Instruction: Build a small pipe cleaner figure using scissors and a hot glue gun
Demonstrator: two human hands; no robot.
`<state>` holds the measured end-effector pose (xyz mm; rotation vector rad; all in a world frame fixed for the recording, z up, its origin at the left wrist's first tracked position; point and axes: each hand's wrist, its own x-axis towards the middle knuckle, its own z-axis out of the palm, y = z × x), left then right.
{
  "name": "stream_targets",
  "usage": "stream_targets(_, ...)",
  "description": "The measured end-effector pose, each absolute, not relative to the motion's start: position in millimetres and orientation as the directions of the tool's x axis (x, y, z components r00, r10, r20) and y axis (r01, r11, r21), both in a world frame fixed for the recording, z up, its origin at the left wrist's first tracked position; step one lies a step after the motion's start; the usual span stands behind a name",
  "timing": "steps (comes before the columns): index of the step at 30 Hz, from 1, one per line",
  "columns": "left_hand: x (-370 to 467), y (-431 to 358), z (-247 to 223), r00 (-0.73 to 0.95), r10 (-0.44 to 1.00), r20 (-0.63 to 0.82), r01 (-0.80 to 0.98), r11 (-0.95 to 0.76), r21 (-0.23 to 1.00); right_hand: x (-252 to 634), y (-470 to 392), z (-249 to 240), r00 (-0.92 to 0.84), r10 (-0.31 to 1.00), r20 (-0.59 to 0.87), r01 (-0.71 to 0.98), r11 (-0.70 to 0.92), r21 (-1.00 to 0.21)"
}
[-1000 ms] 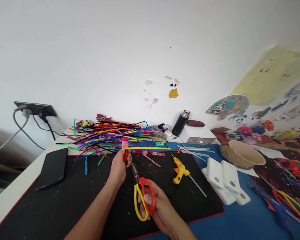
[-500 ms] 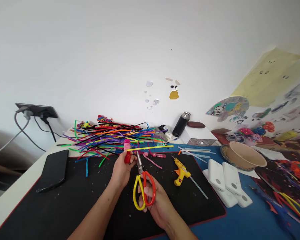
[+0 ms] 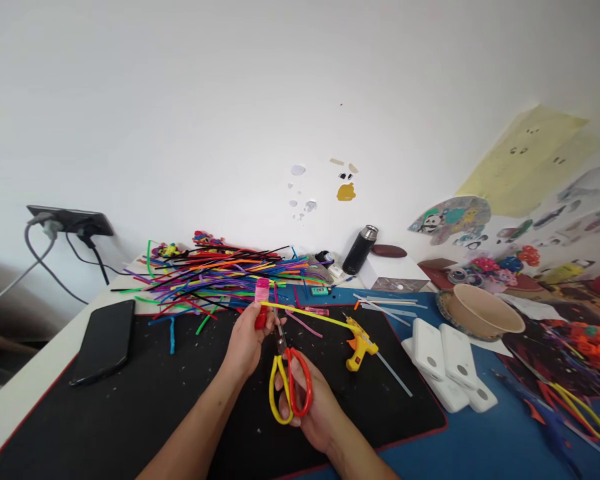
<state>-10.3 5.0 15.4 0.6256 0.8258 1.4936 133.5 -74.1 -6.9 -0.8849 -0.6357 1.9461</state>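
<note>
A pink and red piece (image 3: 262, 293) is held upright in my left hand (image 3: 246, 340), its fingers closed round the lower red part. From beside that piece a long yellow pipe cleaner (image 3: 307, 313) runs right and slightly down, as far as the yellow glue gun (image 3: 361, 345). My right hand (image 3: 313, 400) grips scissors (image 3: 281, 341) by their yellow and red handles. The blades point up and away, close to my left fingers and near the yellow pipe cleaner. Whether the blades touch the pipe cleaner cannot be made out.
Many coloured pipe cleaners (image 3: 220, 273) are heaped at the back left. A black phone (image 3: 104, 341) lies at the left. To the right are white devices (image 3: 443, 353), a beige bowl (image 3: 487, 313), and a black bottle (image 3: 361, 250) behind.
The yellow pipe cleaner's free end has swung down from nearly level to a rightward slope. My left hand and the pink and red piece have shifted slightly right, and the scissors slightly down.
</note>
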Motion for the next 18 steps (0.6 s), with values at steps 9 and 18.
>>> stream_targets(9,-15.1,4.1,13.8,-0.092,0.993,0.076,-0.326,-0.102,0.940,125.6,-70.3,-5.2,-0.395,0.871,-0.292,-0.507,-0.472,-0.722)
stream_targets(18,-35.1,17.8,7.1,-0.408,0.906,0.114,-0.104,-0.170,0.980,137.6,-76.5,-15.0,-0.531,0.835,-0.146,-0.365,-0.380,-0.850)
